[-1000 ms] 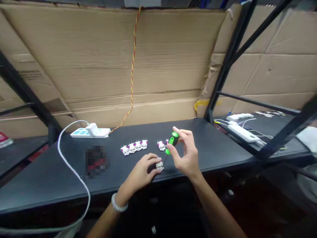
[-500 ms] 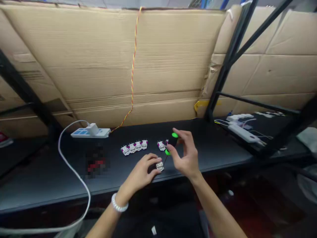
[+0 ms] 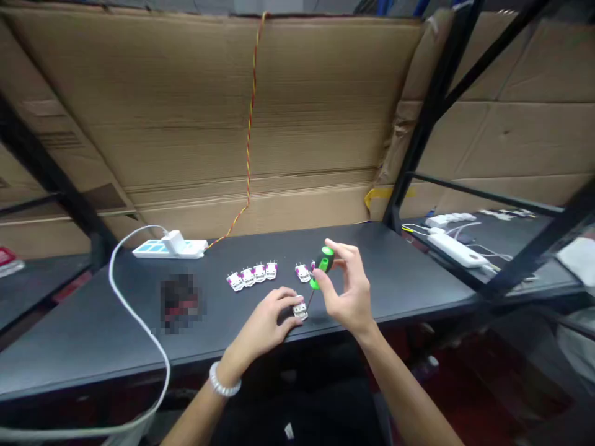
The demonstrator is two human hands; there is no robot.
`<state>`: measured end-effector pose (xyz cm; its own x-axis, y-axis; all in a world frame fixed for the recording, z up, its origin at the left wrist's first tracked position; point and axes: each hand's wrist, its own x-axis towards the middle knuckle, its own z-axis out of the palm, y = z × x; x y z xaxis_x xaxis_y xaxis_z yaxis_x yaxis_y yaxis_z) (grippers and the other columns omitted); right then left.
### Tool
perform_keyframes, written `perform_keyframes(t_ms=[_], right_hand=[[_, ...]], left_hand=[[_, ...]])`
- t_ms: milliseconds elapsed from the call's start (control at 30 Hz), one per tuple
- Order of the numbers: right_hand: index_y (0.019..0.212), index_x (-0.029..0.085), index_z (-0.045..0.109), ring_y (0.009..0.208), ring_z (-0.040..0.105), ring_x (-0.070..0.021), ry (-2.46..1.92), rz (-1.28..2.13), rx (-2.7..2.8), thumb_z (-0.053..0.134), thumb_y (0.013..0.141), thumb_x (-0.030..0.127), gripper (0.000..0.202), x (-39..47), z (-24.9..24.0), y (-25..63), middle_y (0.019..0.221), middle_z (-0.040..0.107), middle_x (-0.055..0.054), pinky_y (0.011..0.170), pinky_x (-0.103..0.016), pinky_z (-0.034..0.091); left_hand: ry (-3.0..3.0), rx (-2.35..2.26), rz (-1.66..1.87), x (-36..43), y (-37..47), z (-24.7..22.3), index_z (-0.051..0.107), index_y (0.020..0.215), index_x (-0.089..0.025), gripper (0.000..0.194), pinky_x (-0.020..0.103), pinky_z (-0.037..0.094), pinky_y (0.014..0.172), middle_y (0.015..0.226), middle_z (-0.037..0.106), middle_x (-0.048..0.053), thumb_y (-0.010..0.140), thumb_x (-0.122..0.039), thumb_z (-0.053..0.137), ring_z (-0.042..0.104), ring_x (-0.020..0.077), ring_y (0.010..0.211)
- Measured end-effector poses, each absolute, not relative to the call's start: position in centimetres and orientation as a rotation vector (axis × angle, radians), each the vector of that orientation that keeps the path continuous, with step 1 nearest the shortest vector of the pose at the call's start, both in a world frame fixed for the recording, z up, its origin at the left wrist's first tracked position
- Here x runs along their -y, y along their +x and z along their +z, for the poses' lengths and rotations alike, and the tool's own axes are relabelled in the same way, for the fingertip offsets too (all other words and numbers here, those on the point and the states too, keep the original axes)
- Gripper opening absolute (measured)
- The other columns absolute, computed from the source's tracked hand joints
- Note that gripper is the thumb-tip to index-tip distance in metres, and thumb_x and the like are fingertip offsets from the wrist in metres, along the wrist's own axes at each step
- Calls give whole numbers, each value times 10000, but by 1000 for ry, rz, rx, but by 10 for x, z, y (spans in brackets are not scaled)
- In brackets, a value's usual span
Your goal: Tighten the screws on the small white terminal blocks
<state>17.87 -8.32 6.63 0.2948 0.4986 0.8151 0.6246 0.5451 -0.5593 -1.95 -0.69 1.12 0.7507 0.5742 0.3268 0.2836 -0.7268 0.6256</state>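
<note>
My left hand point(image 3: 274, 314) pinches a small white part point(image 3: 300, 310) on the dark table, near its front edge. A green and black screwdriver point(image 3: 324, 261) is gripped in my right hand point(image 3: 348, 288), its thin shaft slanting down to the right side of that part. Whether the tip touches it is too small to tell. Several white and purple pieces point(image 3: 247, 277) lie in a row to the left. Another white and purple piece point(image 3: 302, 272) lies just behind my hands, with one more partly hidden by the screwdriver and my right hand.
A white power strip point(image 3: 186, 249) with a plug stands at the back left, its white cable point(image 3: 134, 313) curving over the table's front edge. A blurred dark and red object point(image 3: 180, 303) lies left. Cardboard point(image 3: 186, 124) and black metal posts point(image 3: 418, 136) bound the back.
The screwdriver handle has turned slightly in my right hand, showing more green. My left hand and the white part have not visibly moved.
</note>
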Motion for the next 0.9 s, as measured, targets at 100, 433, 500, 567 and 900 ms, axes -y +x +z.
perform_keyframes(t_ms=[100,433,500,567,900], right_hand=[[1552,276,526,1113,685,-259,-1044,6,1367,568,1043,269,511,84,65,179,1356,660,-128,979,-459,596],[1469,276,600,1136,650,-271,-1078,-129,1342,711,958,263,524,84,67,178,1307,607,-120,911,-425,598],[1474,283,593,1081,654,-252,-1082,-118,1338,696,964,249,521,84,68,178,1286,603,-111,886,-419,594],[1493,285,575,1058,654,-245,-1073,-96,1353,663,980,236,523,84,68,178,1288,604,-108,887,-426,592],[1569,278,520,1065,664,-247,-1052,-45,1380,584,1025,266,548,84,66,180,1300,618,-117,926,-440,605]], left_hand=[[2391,-638,704,7,-20,11,759,1289,-252,311,455,541,1139,1334,704,99,980,-283,739,670,279,1244],[2417,-648,700,7,-20,12,759,1291,-254,328,438,540,1143,1339,707,92,963,-253,763,674,276,1252],[2419,-650,701,7,-20,12,761,1286,-251,328,437,546,1136,1333,711,92,959,-255,769,679,277,1244],[2419,-654,699,7,-20,12,762,1289,-248,331,438,548,1137,1334,712,94,958,-256,771,680,277,1246],[2403,-642,705,8,-20,14,768,1280,-244,316,446,551,1129,1315,718,104,966,-282,755,682,281,1232]])
